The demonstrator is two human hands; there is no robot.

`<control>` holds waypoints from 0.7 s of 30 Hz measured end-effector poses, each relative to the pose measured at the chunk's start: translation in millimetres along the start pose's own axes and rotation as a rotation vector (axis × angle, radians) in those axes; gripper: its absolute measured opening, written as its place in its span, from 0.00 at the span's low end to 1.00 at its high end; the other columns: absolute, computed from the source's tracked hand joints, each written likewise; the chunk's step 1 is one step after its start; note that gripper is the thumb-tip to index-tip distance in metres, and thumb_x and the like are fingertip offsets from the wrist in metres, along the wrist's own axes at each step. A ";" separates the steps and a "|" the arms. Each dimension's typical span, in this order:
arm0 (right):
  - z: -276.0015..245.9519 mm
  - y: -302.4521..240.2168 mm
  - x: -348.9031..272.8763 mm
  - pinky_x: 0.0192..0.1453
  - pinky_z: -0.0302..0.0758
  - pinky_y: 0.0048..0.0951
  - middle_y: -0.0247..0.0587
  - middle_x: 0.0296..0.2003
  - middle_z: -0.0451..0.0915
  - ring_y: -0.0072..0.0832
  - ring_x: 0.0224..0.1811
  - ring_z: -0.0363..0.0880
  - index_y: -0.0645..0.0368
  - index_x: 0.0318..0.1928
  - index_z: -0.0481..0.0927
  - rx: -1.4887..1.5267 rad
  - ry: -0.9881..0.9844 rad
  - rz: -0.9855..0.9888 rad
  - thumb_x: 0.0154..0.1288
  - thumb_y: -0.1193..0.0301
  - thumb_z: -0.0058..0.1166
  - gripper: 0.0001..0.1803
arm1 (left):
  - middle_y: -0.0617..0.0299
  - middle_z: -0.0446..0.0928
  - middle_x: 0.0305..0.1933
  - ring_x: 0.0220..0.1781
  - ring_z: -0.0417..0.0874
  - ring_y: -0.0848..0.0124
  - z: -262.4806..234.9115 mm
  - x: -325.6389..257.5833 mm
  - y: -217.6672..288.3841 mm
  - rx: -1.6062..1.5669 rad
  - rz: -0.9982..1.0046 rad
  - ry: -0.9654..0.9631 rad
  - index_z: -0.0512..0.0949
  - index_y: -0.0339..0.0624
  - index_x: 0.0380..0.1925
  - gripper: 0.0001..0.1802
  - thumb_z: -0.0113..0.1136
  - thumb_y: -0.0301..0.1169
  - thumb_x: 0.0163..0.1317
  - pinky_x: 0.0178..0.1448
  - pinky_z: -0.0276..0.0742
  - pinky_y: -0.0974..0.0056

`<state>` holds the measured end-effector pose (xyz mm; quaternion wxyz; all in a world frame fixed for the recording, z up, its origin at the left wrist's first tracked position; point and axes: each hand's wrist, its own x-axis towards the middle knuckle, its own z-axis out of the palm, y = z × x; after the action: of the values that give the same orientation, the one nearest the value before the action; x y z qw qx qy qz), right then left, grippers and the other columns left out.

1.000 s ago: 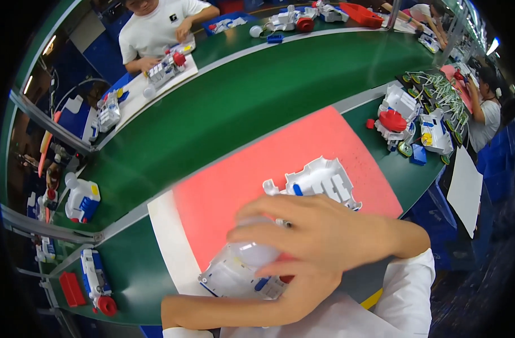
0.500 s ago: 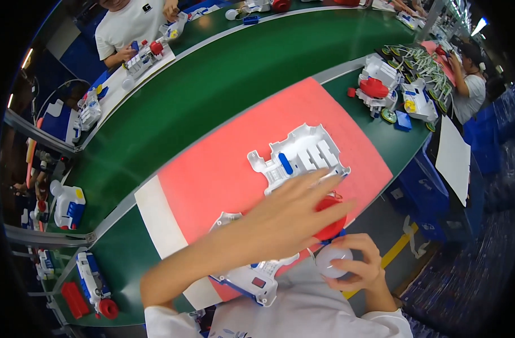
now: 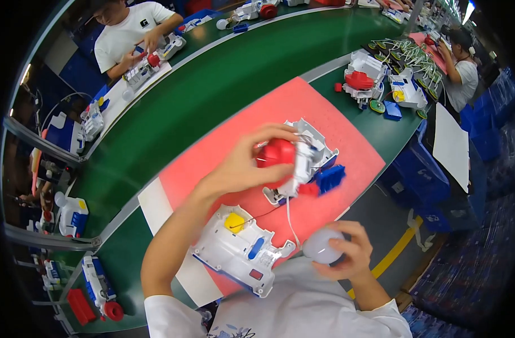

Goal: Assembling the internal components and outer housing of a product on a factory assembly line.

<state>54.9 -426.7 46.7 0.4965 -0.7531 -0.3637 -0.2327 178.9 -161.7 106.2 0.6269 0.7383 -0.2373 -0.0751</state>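
Observation:
My left hand (image 3: pixel 243 166) is raised over the red mat (image 3: pixel 223 163) and grips a toy part with a red dome (image 3: pixel 277 153) and a white body (image 3: pixel 302 163). A blue piece (image 3: pixel 329 178) hangs beside it. Under it lies a white shell half (image 3: pixel 311 138) on the mat. My right hand (image 3: pixel 347 253) is low by my chest, closed around a pale translucent ball (image 3: pixel 320 246). A second white shell (image 3: pixel 240 248) with a yellow part and a blue part lies at the mat's near edge, joined by thin wires to the held part.
A green conveyor belt (image 3: pixel 212 79) runs behind the mat. More white toy parts (image 3: pixel 376 81) and green wires sit at the right. A person in white (image 3: pixel 127 34) works across the belt; another person (image 3: pixel 460 67) sits far right. Finished toys (image 3: pixel 96 287) stand at lower left.
My left hand has lifted off the mat holding the red-domed part, where it earlier reached flat over the shells. My right hand still holds the ball near my chest.

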 end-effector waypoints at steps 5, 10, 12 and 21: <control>-16.4 24.9 21.4 0.51 0.78 0.37 0.55 0.52 0.74 0.40 0.50 0.79 0.62 0.56 0.72 -0.068 0.234 0.147 0.45 0.74 0.71 0.34 | 0.53 0.76 0.61 0.65 0.74 0.64 -30.9 -20.4 -29.7 -0.228 -0.069 0.118 0.77 0.35 0.57 0.28 0.65 0.29 0.53 0.71 0.67 0.59; -13.4 47.9 91.3 0.55 0.78 0.36 0.52 0.54 0.73 0.38 0.52 0.79 0.64 0.56 0.74 0.122 0.285 0.169 0.49 0.78 0.70 0.31 | 0.50 0.70 0.67 0.71 0.68 0.60 -59.9 -56.1 -39.7 -0.299 -0.137 0.096 0.77 0.36 0.53 0.27 0.60 0.28 0.49 0.76 0.59 0.58; -8.0 59.8 118.6 0.54 0.78 0.35 0.51 0.54 0.74 0.37 0.52 0.79 0.63 0.57 0.74 0.082 0.285 0.094 0.50 0.77 0.70 0.31 | 0.51 0.70 0.68 0.72 0.68 0.59 -58.5 -62.2 -39.5 -0.262 -0.165 0.106 0.76 0.39 0.51 0.25 0.64 0.26 0.50 0.76 0.58 0.56; 20.8 70.2 186.3 0.52 0.77 0.36 0.49 0.47 0.78 0.38 0.48 0.81 0.62 0.58 0.75 0.395 -0.073 0.292 0.59 0.69 0.62 0.26 | 0.55 0.64 0.73 0.76 0.58 0.47 -0.4 -109.2 26.9 0.865 -0.040 -0.009 0.74 0.45 0.61 0.47 0.85 0.38 0.36 0.76 0.58 0.45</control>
<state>226.2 -365.7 130.4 0.6489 -0.6939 -0.3072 -0.0558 76.4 -115.5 111.8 0.2570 0.9372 -0.2352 0.0161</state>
